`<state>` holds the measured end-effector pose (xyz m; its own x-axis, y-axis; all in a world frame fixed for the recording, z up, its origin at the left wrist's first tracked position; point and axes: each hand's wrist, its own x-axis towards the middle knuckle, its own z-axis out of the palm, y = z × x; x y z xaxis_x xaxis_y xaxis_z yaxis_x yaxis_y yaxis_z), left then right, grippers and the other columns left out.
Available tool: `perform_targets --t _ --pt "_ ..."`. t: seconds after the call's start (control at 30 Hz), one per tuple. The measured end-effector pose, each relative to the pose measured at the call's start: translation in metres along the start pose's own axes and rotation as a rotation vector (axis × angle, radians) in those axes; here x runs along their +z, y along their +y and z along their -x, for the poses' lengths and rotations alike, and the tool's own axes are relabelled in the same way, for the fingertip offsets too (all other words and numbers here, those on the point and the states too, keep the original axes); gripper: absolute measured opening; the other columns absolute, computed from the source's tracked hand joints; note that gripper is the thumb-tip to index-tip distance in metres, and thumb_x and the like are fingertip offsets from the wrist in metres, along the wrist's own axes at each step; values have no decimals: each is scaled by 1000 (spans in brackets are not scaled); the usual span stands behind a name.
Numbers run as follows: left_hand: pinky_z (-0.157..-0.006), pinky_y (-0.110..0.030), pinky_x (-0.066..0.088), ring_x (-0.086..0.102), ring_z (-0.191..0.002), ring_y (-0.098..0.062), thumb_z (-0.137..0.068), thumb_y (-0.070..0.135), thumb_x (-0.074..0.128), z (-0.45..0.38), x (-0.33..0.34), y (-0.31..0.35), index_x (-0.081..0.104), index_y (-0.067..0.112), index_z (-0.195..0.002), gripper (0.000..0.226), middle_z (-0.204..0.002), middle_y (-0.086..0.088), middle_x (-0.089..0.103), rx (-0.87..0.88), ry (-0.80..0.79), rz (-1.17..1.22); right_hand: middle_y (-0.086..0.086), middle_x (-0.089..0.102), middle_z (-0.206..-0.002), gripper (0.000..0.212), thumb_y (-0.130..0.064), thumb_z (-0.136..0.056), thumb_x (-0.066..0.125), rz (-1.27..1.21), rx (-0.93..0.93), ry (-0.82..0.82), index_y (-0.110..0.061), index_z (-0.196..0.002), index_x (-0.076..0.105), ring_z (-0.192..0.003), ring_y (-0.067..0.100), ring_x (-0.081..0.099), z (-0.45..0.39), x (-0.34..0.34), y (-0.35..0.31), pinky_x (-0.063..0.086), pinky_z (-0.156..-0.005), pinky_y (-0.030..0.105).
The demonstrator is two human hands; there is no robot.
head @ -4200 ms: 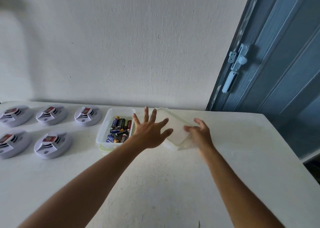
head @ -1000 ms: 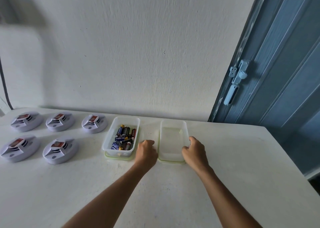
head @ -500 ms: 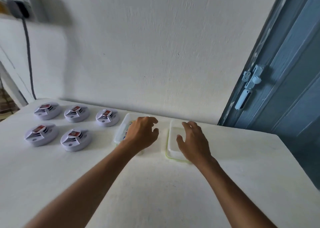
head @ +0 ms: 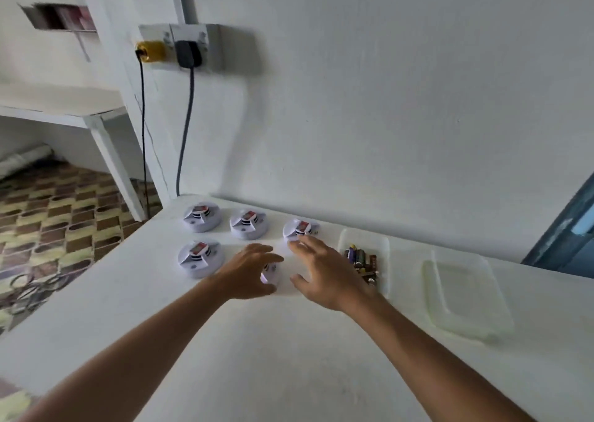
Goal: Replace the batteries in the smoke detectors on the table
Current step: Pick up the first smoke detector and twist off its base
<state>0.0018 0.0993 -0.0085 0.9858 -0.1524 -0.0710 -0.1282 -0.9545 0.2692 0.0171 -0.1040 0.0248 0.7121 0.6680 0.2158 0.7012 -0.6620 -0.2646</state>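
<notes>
Reaching over the white worktop (head: 289, 357), both hands are hovering at the front-row smoke detector (head: 268, 272), the one nearest the battery tub (head: 364, 257). The left hand (head: 249, 269) is cupping over it with fingers loosely curved, and whether it is touching the casing cannot be told; the right hand (head: 321, 270) is spreading wide just beside it, holding nothing. 5 detectors are showing: 3 in the back row (head: 202, 217) (head: 248, 224) (head: 300, 229) and 2 in front, the other front one (head: 200, 257) lying further left.

Judging from this, the right fingertips (head: 297, 245) are passing close to the back-right detector and could be nudging it toward the wall. The right wrist is also lying just beside the open tub of loose batteries, so a careless pull back could be tipping or scattering them. Mixing spent cells with fresh ones is another risk.

The tub's lid (head: 466, 296) is lying well apart to the right. 2 plugs (head: 170, 52) with hanging cables are sitting in the wall socket, clear of the reach.
</notes>
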Motion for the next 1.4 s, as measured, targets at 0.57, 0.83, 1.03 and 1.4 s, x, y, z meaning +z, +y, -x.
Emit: perform_targets --t 0.57,0.83,1.03,1.4 --pt "-79 -39 50 62 -99 -23 -87 50 44 -11 -8 -12 54 23 -127 49 -116 -11 62 -124 62 1350 -19 62 -118 39 -26 -88 61 -849 420 293 -28 -127 55 -111 4 58 -34 73 -49 53 -88 27" --pt "-81 -41 53 69 -93 -32 -98 32 33 -4 -14 -10 57 1 -124 48 -110 -23 67 -190 -32 1796 -6 64 -104 51 -36 -62 78 -931 534 371 -28 -110 62 -91 5 62 -45 61 -55 51 -70 16" --pt "-88 -46 49 64 -105 -36 -95 33 35 -2 -14 -14 50 2 -133 52 -118 -26 63 -182 -45 1875 -4 62 -112 70 -41 -51 80 -899 567 309 -20 -115 60 -92 6 61 -50 55 -52 46 -66 12" --pt "-77 -40 46 66 -86 -26 -95 25 35 4 -10 -15 67 17 -106 35 -101 -16 69 -169 -51 1869 -3 62 -98 62 -14 -57 90 -998 677 143 -13 -108 53 -83 12 60 -51 44 -45 43 -58 20"
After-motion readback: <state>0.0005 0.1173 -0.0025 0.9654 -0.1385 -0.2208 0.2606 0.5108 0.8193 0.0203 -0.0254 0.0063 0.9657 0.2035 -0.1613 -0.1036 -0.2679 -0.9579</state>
